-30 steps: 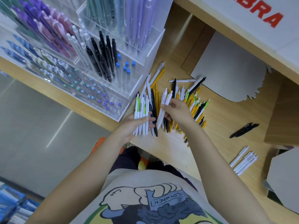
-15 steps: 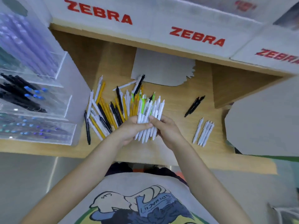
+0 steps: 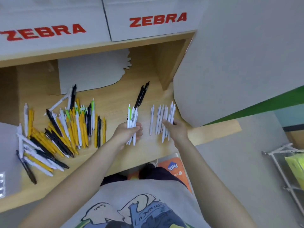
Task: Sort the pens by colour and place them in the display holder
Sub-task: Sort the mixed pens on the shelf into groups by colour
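A person sorted pens by colour on a wooden shelf (image 3: 115,102). The left hand (image 3: 130,133) gripped a bundle of white pens (image 3: 132,122), fingers curled round it, just left of the sorted white row (image 3: 162,120). The right hand (image 3: 176,130) lay on that row, fingers loosely extended, apparently adding pens. The mixed pile (image 3: 65,132) lay well left of the row, two black pens (image 3: 142,94) behind it. Next, seemingly, the bundle's remaining whites join the row; the display holder was out of view.

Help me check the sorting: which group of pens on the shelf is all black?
The pair of black pens lying at the back, between the left hand and right hand. The other groups are white or mixed.
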Motion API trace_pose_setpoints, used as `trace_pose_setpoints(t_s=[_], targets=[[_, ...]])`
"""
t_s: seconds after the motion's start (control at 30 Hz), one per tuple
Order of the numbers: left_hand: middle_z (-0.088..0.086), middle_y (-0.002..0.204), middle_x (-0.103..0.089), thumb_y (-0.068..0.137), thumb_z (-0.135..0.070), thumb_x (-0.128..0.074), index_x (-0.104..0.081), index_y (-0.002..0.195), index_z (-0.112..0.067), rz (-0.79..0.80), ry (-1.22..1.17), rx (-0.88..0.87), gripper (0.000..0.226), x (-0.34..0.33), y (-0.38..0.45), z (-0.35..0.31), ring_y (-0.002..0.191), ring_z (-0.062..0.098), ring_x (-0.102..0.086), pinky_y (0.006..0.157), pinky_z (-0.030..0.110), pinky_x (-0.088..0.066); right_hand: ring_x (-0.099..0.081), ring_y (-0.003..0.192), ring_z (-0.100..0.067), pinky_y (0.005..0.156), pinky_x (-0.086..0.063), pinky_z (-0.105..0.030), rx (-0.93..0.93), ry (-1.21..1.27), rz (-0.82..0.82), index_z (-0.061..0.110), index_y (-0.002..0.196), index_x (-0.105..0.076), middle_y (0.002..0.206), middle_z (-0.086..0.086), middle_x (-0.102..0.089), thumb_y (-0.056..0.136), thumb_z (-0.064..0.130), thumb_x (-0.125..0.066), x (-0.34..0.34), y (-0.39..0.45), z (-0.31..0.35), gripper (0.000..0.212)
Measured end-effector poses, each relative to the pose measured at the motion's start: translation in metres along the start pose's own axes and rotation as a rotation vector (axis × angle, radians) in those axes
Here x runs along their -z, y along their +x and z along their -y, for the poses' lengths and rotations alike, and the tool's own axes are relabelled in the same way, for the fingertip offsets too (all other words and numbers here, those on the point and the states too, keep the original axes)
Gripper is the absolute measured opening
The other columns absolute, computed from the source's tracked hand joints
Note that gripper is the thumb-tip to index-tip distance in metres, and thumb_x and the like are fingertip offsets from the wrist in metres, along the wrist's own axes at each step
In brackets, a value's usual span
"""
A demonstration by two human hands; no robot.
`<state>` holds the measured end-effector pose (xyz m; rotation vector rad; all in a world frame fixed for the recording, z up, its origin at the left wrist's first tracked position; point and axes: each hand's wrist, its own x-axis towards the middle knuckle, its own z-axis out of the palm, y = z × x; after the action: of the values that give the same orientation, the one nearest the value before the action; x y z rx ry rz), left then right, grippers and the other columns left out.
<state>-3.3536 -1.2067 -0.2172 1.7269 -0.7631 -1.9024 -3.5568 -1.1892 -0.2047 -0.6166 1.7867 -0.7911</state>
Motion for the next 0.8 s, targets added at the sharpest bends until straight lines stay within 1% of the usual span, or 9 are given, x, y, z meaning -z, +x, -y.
trace_pose_setpoints(t_s=[0.1, 0.17, 0.23, 0.3, 0.37, 0.5, 0.6, 0.67, 0.8], targets=[[0.008, 0.093, -0.065, 0.097, -0.004, -0.058, -0.066, 0.091, -0.014, -0.062, 0.043, 0.012, 0.015, -0.016, 0.017, -0.003, 0.077, 0.025, -0.062, 0.054, 0.023, -0.057, -0.051, 0.055, -0.006, 0.048, -0.036, -0.016, -0.017, -0.073, -0.092, 0.02, 0.064, -0.054, 0.06, 0.006, -0.054, 0.093, 0.02, -0.066, 0.003, 0.027, -0.005, 0.031], [0.009, 0.093, -0.063, 0.096, -0.003, -0.06, -0.067, 0.09, -0.015, -0.081, 0.052, 0.009, 0.015, -0.022, 0.028, -0.003, 0.078, 0.024, -0.061, 0.054, 0.025, -0.058, -0.048, 0.053, -0.01, 0.045, -0.033, -0.016, 0.015, -0.172, -0.094, 0.015, 0.063, -0.052, 0.058, 0.001, -0.053, 0.092, 0.019, -0.066, -0.001, 0.041, -0.008, 0.033], [0.009, 0.091, -0.063, 0.095, -0.003, -0.06, -0.068, 0.091, -0.015, -0.1, 0.056, 0.011, 0.015, -0.028, 0.037, -0.003, 0.075, 0.022, -0.06, 0.057, 0.027, -0.059, -0.055, 0.062, -0.014, 0.049, -0.037, -0.018, 0.062, -0.258, -0.077, 0.006, 0.078, -0.062, 0.071, -0.005, -0.063, 0.091, 0.019, -0.066, -0.006, 0.049, -0.011, 0.018], [0.008, 0.09, -0.063, 0.095, -0.004, -0.061, -0.069, 0.095, -0.014, -0.105, 0.055, 0.021, 0.013, -0.033, 0.045, -0.003, 0.073, 0.02, -0.06, 0.063, 0.031, -0.061, -0.059, 0.072, -0.013, 0.053, -0.039, -0.014, 0.109, -0.313, -0.068, 0.004, 0.093, -0.066, 0.083, -0.003, -0.066, 0.09, 0.013, -0.065, -0.008, 0.051, -0.015, 0.01], [0.006, 0.09, -0.064, 0.095, -0.005, -0.061, -0.069, 0.098, -0.014, -0.101, 0.052, 0.027, 0.012, -0.038, 0.05, -0.003, 0.072, 0.017, -0.061, 0.069, 0.033, -0.062, -0.058, 0.071, -0.012, 0.053, -0.038, -0.012, 0.15, -0.378, -0.072, 0.004, 0.092, -0.065, 0.082, 0.001, -0.064, 0.09, 0.007, -0.059, -0.005, 0.051, -0.019, 0.007], [0.004, 0.093, -0.065, 0.094, -0.006, -0.061, -0.067, 0.092, -0.019, -0.107, 0.067, -0.001, 0.015, -0.046, 0.057, -0.006, 0.078, 0.018, -0.063, 0.071, 0.032, -0.061, -0.054, 0.066, -0.006, 0.056, -0.037, -0.024, 0.155, -0.47, -0.14, 0.015, 0.087, -0.06, 0.075, 0.007, -0.059, 0.091, 0.007, -0.051, -0.001, 0.054, -0.022, 0.013], [0.014, 0.098, -0.071, 0.094, -0.007, -0.062, -0.068, 0.093, -0.016, -0.088, 0.073, 0.001, 0.012, -0.051, 0.06, -0.008, 0.089, 0.03, -0.07, 0.079, 0.039, -0.061, -0.054, 0.085, -0.013, 0.07, -0.044, -0.026, 0.193, -0.561, -0.131, 0.012, 0.106, -0.062, 0.098, -0.004, -0.063, 0.092, 0.012, -0.055, -0.01, 0.06, -0.027, 0.015], [0.019, 0.101, -0.073, 0.094, -0.006, -0.062, -0.07, 0.097, -0.011, -0.07, 0.067, 0.004, 0.01, -0.054, 0.06, -0.008, 0.093, 0.033, -0.072, 0.077, 0.037, -0.062, -0.048, 0.088, -0.014, 0.08, -0.047, -0.03, 0.19, -0.593, -0.083, 0.012, 0.115, -0.06, 0.109, -0.011, -0.06, 0.093, 0.014, -0.056, -0.016, 0.06, -0.029, 0.022], [0.017, 0.093, -0.071, 0.093, -0.004, -0.06, -0.069, 0.096, -0.008, -0.056, 0.053, 0.038, 0.01, -0.057, 0.055, -0.004, 0.079, 0.025, -0.07, 0.07, 0.031, -0.062, -0.055, 0.09, -0.021, 0.071, -0.045, -0.029, 0.26, -0.596, 0.037, 0.014, 0.115, -0.062, 0.094, -0.006, -0.062, 0.093, 0.012, -0.052, -0.015, 0.057, -0.032, 0.024]])
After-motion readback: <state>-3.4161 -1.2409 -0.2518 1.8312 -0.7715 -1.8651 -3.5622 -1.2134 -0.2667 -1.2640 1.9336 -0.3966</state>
